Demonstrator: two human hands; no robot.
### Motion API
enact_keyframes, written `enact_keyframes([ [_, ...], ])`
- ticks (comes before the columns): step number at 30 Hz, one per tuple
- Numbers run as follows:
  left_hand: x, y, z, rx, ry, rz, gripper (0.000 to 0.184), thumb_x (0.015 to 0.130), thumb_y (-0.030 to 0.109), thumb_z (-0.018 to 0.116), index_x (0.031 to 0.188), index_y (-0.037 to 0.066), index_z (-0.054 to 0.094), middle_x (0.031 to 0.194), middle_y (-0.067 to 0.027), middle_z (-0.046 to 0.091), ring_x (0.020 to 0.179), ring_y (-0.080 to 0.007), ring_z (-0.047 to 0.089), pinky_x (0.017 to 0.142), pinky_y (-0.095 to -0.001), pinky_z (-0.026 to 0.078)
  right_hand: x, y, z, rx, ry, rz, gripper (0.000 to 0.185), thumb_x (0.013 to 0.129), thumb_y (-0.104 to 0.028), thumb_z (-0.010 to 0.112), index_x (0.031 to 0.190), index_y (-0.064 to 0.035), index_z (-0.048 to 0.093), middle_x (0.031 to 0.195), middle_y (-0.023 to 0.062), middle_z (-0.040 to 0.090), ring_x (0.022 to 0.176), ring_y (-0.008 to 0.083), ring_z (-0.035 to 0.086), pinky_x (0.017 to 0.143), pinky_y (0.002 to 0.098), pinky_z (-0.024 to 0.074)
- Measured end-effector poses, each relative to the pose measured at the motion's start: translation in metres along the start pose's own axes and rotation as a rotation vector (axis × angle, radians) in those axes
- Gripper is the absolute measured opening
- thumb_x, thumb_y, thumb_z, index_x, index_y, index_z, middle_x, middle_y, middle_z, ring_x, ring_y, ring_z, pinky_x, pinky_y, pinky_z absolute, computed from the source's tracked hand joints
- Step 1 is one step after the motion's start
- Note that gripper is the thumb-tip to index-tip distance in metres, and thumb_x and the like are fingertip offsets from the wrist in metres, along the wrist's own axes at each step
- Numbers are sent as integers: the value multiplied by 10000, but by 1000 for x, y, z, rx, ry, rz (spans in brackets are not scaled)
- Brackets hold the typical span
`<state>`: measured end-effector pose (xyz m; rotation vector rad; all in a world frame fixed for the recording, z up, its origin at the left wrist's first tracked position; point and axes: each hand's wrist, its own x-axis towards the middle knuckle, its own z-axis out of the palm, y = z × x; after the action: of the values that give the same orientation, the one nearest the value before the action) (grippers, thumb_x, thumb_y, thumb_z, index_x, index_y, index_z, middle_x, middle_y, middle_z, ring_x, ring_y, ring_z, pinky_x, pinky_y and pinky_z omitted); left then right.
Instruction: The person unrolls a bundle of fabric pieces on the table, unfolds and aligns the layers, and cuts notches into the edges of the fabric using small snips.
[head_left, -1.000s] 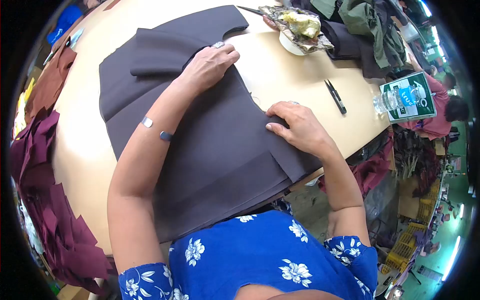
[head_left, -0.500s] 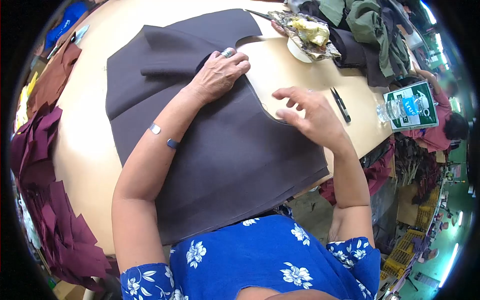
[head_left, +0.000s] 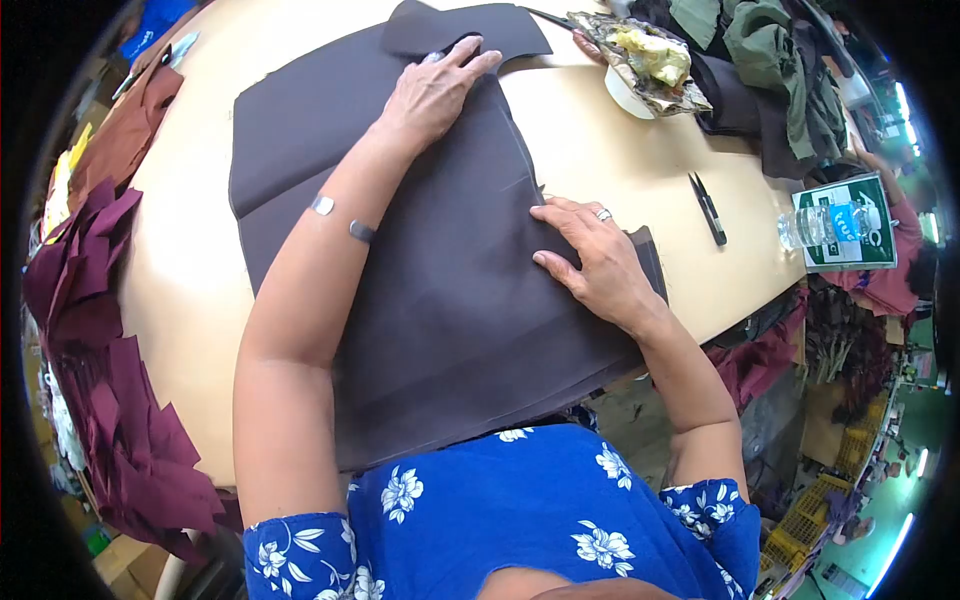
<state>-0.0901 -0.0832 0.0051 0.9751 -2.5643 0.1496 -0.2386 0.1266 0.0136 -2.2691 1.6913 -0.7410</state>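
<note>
Dark brown-grey cut fabric pieces (head_left: 440,300) lie stacked in front of me, reaching the near edge of the table. My left hand (head_left: 430,100) presses on their upper part, its fingers spread, beside a small flap (head_left: 410,35) folded over at the top. On the right edge of the cloth rests my right hand (head_left: 595,260), with thumb and fingers apart and a ring on one finger. A corner of fabric (head_left: 648,260) shows just behind this hand. Neither hand grips anything that I can see.
Black tweezers or snips (head_left: 707,210) lie to the right. Beyond are a white bowl (head_left: 628,95) with crumpled wrapping, a water bottle (head_left: 825,226) on a green box (head_left: 875,255), and green cloth (head_left: 770,60). Maroon fabric (head_left: 120,400) lines the left. Another person (head_left: 900,250) sits at right.
My left hand has slid up and away across the cloth, and the fold beneath it is now smoothed toward the top. My right hand has come down onto the fabric's right edge.
</note>
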Motion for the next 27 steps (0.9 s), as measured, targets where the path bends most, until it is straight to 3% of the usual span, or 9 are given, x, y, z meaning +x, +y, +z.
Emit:
enact_keyframes([
  [6,20,-17,11,96,-24,125,282,847,65,393,1080,124,540,1103,-47,535,996,-231,549,820,-330,480,-1,-5,-1,-12,75,-22,429,701,-105,669,1101,-67,519,1172,106,504,1012,301,495,884,376,386],
  [9,24,-20,11,40,-22,177,254,850,68,382,1052,106,531,1083,-54,528,996,-246,547,821,-341,479,-3,-7,1,-84,66,-61,424,696,-96,666,1092,-71,518,1166,100,504,998,290,500,867,376,389],
  [15,40,-13,0,120,-259,140,213,828,50,391,1007,83,502,1061,-81,499,980,-256,548,811,-355,481,-5,-6,4,-104,41,-74,400,700,-96,658,1076,-70,522,1152,98,507,976,276,506,848,375,392],
  [21,40,-19,4,80,-174,279,197,771,17,448,954,60,505,978,-91,481,909,-280,549,750,-401,458,-6,-4,5,-156,50,-114,356,721,-128,630,1058,-68,530,1140,103,503,986,252,501,821,370,407],
  [27,32,-8,-4,54,-114,126,224,787,50,432,976,108,536,973,-92,512,919,-278,553,765,-402,454,-8,-13,-2,-176,37,-121,406,714,-97,632,1100,-73,508,1194,109,467,998,277,487,836,377,406],
])
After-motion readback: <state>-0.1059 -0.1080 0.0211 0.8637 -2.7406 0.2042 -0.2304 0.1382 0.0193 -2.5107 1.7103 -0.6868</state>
